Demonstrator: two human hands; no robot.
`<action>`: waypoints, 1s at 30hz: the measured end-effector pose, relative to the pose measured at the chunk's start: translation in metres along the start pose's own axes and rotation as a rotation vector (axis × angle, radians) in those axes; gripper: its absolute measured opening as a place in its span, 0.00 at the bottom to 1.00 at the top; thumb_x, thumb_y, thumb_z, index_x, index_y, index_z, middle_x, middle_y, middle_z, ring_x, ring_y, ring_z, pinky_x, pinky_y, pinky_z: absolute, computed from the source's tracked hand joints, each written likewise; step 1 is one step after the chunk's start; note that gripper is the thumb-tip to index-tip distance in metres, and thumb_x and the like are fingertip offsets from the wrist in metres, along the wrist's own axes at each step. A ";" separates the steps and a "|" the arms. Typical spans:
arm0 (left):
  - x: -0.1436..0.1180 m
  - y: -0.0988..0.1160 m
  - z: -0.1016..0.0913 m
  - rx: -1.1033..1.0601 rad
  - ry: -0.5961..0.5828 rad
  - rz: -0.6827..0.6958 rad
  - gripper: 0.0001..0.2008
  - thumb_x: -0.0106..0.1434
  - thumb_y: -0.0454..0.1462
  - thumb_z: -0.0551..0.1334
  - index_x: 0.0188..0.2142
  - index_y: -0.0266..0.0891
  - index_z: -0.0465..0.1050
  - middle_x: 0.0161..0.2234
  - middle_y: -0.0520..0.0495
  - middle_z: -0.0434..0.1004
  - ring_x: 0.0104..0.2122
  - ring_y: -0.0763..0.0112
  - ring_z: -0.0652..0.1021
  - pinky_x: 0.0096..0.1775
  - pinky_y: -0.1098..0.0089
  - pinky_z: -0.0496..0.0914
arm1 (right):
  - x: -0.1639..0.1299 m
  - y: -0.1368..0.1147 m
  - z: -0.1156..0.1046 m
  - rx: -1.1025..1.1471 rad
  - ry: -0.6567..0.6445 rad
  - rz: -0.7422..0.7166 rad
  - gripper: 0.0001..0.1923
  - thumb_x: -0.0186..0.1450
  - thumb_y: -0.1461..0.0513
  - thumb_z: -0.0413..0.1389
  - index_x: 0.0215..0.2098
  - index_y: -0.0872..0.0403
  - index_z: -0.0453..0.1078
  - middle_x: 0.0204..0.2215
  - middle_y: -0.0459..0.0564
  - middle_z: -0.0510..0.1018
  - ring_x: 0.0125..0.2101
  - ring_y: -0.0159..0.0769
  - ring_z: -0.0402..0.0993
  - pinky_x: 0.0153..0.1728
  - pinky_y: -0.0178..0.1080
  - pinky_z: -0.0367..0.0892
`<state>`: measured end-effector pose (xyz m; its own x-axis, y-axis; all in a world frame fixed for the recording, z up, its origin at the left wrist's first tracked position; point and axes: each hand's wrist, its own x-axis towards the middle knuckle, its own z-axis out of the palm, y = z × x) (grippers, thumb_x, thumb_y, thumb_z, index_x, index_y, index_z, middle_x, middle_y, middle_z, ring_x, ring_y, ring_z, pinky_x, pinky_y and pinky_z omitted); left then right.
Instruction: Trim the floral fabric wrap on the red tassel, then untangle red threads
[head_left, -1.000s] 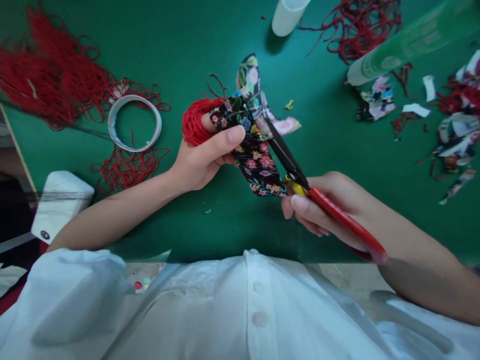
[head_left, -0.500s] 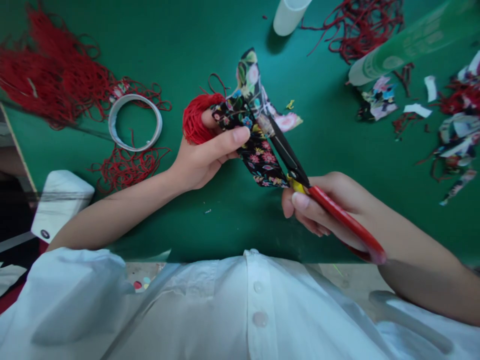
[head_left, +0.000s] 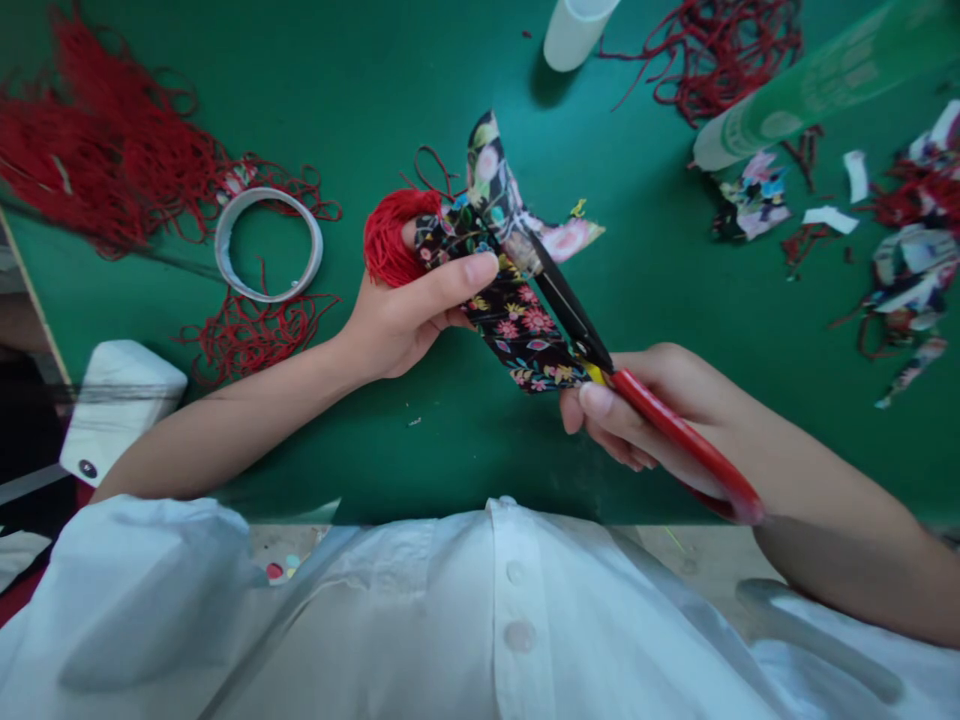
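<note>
left hand [head_left: 397, 315] is clamped on a strip of black floral fabric [head_left: 517, 315] w/ a red tassel [head_left: 390, 235] bunched at the top of the same grip; index finger lies across the front of the fabric, thumb mostly hidden behind. fabric is held up off the green table [head_left: 420, 100], roughly centre of view, lower end hanging down-right toward the other hand, upper end folding up past the tassel.

right hand [head_left: 645, 405] is closed round the red handles of the scissors [head_left: 600, 355], fingers wrapped under, thumb on top. dark blades point up-left & meet the fabric's right edge just beside the left fingertips; can't tell how far the blades are parted. a pale pink piece of fabric [head_left: 570, 238] sticks out right at the blade tip.

around: roll of tape [head_left: 268, 245] lying flat left of the left hand, loose red threads [head_left: 112, 150] piled far left & under the tape, more red cord [head_left: 720, 50] top right. white cup [head_left: 574, 30] at the top edge, green & white tube [head_left: 810, 90] lying on its side top right, fabric scraps [head_left: 907, 270] far right. white shirt [head_left: 480, 620] fills the bottom.
</note>
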<state>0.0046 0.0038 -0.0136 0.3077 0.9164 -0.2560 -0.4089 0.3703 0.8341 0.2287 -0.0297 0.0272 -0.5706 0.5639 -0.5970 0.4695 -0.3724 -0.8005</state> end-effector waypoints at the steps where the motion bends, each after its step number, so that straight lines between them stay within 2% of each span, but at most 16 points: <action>1: 0.000 -0.001 0.000 0.008 0.013 -0.005 0.14 0.54 0.45 0.71 0.35 0.42 0.74 0.32 0.51 0.79 0.32 0.66 0.80 0.32 0.62 0.80 | 0.000 0.000 0.000 -0.002 -0.001 0.001 0.31 0.64 0.35 0.48 0.25 0.54 0.65 0.12 0.40 0.63 0.12 0.26 0.59 0.13 0.32 0.52; 6: 0.003 -0.001 0.000 0.020 0.057 0.005 0.14 0.50 0.43 0.73 0.30 0.41 0.73 0.34 0.50 0.81 0.35 0.64 0.81 0.37 0.61 0.80 | 0.000 -0.001 0.000 0.023 0.006 0.049 0.33 0.62 0.34 0.48 0.26 0.54 0.66 0.12 0.40 0.63 0.12 0.26 0.58 0.13 0.32 0.53; 12: 0.000 0.004 0.002 0.003 0.044 -0.008 0.07 0.53 0.36 0.70 0.31 0.39 0.74 0.33 0.51 0.81 0.33 0.67 0.81 0.34 0.64 0.79 | -0.001 -0.002 0.001 0.033 0.004 0.081 0.32 0.61 0.34 0.50 0.26 0.53 0.66 0.12 0.41 0.64 0.12 0.27 0.59 0.12 0.32 0.53; 15: 0.000 0.004 0.003 -0.002 0.015 -0.023 0.06 0.53 0.33 0.68 0.31 0.38 0.75 0.33 0.50 0.81 0.34 0.67 0.81 0.37 0.63 0.79 | 0.000 -0.002 0.004 0.023 0.052 0.080 0.29 0.59 0.37 0.55 0.23 0.53 0.65 0.11 0.40 0.64 0.12 0.27 0.60 0.12 0.31 0.52; 18: 0.002 0.003 0.003 -0.007 0.045 0.017 0.08 0.50 0.32 0.70 0.30 0.39 0.74 0.30 0.52 0.81 0.35 0.69 0.81 0.44 0.64 0.78 | 0.001 -0.002 0.006 0.031 0.102 0.104 0.28 0.58 0.38 0.58 0.23 0.53 0.65 0.12 0.40 0.65 0.12 0.27 0.61 0.13 0.31 0.51; 21: 0.004 0.001 0.002 -0.023 0.031 0.070 0.15 0.50 0.33 0.72 0.38 0.42 0.76 0.30 0.53 0.81 0.38 0.69 0.81 0.51 0.63 0.75 | 0.001 -0.003 0.006 0.043 0.086 0.119 0.28 0.58 0.37 0.56 0.22 0.53 0.65 0.12 0.41 0.65 0.13 0.28 0.61 0.13 0.32 0.51; 24: 0.004 0.001 0.002 -0.045 -0.053 0.094 0.20 0.54 0.37 0.72 0.47 0.43 0.74 0.31 0.53 0.81 0.42 0.66 0.82 0.52 0.62 0.75 | 0.000 -0.005 0.004 0.024 0.070 0.096 0.28 0.59 0.39 0.57 0.21 0.53 0.64 0.12 0.41 0.65 0.13 0.27 0.60 0.14 0.32 0.49; 26: 0.004 0.002 0.002 -0.067 -0.075 0.073 0.22 0.54 0.39 0.72 0.48 0.45 0.73 0.30 0.54 0.80 0.42 0.64 0.82 0.50 0.60 0.76 | 0.000 -0.005 0.003 -0.010 0.064 0.073 0.27 0.60 0.40 0.57 0.20 0.53 0.63 0.12 0.41 0.65 0.13 0.27 0.60 0.14 0.33 0.48; 30: 0.003 0.004 0.004 -0.081 -0.002 0.001 0.23 0.53 0.34 0.70 0.49 0.47 0.73 0.30 0.56 0.80 0.38 0.63 0.83 0.49 0.58 0.76 | -0.001 -0.004 0.002 -0.087 0.061 0.050 0.29 0.60 0.37 0.54 0.20 0.52 0.63 0.13 0.41 0.62 0.14 0.27 0.58 0.15 0.33 0.47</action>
<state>0.0072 0.0073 -0.0089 0.3092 0.9165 -0.2538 -0.4772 0.3804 0.7922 0.2265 -0.0301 0.0305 -0.5040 0.5909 -0.6299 0.5545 -0.3378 -0.7606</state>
